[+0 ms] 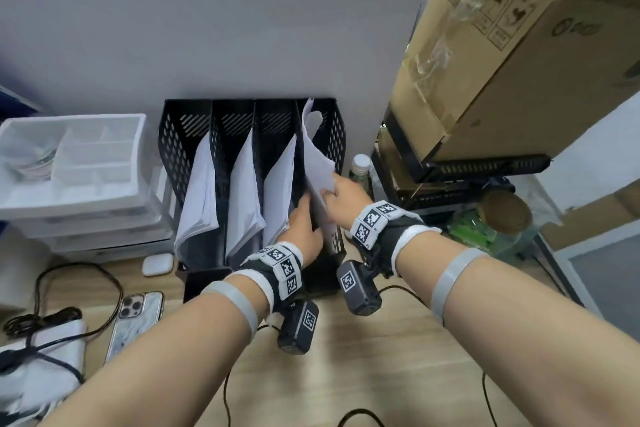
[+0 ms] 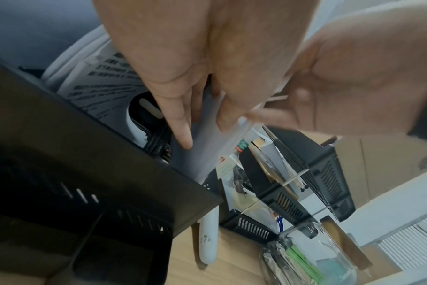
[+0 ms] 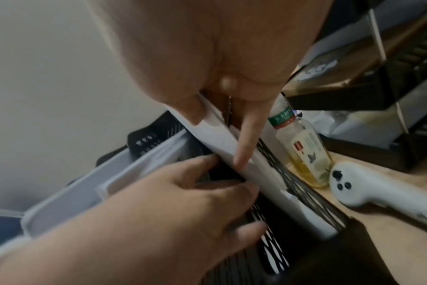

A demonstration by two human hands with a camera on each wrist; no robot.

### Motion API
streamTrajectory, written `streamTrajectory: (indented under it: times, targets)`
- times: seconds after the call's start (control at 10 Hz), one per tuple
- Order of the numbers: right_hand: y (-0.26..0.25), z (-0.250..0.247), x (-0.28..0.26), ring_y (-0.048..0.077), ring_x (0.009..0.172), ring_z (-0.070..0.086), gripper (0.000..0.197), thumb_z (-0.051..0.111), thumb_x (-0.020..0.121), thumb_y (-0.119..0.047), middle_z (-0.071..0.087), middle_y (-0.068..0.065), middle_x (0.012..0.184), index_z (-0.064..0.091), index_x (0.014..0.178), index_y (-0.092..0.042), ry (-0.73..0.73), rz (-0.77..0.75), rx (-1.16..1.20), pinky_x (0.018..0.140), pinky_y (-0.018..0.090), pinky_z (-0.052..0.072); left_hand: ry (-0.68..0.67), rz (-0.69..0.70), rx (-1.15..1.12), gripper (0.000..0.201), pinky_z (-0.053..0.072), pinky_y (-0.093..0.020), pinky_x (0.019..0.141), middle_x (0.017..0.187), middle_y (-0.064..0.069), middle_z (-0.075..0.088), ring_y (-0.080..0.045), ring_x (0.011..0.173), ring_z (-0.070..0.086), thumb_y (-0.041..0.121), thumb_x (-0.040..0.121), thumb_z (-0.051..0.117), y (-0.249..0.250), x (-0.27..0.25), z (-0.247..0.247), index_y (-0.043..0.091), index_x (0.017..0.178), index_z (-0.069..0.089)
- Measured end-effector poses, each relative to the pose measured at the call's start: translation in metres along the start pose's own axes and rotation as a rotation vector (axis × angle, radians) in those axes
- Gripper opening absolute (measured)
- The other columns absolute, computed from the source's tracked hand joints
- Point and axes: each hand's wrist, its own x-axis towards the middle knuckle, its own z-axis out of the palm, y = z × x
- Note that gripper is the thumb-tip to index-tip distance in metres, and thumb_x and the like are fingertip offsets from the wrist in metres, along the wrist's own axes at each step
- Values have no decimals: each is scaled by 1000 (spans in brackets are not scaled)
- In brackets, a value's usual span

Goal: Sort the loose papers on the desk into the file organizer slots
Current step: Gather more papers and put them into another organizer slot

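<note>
A black mesh file organizer (image 1: pixel 180 135) (image 2: pixel 85 146) (image 3: pixel 283 169) with several slots stands against the wall. Its three left slots each hold white papers (image 1: pixel 201 194). A paper stack (image 1: pixel 317 163) (image 2: pixel 202 154) (image 3: pixel 268 185) leans upright in the rightmost slot. My right hand (image 1: pixel 337 196) (image 3: pixel 217 141) pinches the stack's upper part, thumb on one face and index finger along the other. My left hand (image 1: pixel 301 225) (image 2: pixel 204 133) (image 3: pixel 183 202) reaches into the same slot and holds the stack's lower part between thumb and fingers; its fingertips are partly hidden.
A white drawer unit (image 1: pixel 76 163) stands left of the organizer. A phone (image 1: pixel 138 315), earbud case (image 1: pixel 157 263) and cables (image 1: pixel 69 291) lie front left. On the right are a bottle (image 1: pixel 362 166) (image 3: pixel 302 150), a white controller (image 3: pixel 368 189), black trays (image 1: pixel 467 166) and a cardboard box (image 1: pixel 502 45).
</note>
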Motion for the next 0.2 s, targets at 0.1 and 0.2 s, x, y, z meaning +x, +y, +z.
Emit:
streamTrajectory:
  times: [0.1,0.2]
  targets:
    - [12,11,-3,35,99,66,31,48,93,-28,66,11,100,56,118,-11,-85,42,-24,87,43,54,-34,-50,13,88,47,-51,107,148,-4,50,-25,126,57,19,90,55,-9,-4,-1,44,156,2]
    - [22,3,-12,26,105,63,38,56,91,-30,64,5,109,51,124,-13,-47,-20,82,90,39,52,-22,-39,-57,78,44,-47,111,143,0,53,-21,130,54,18,92,60,-18,-17,-3,35,156,18]
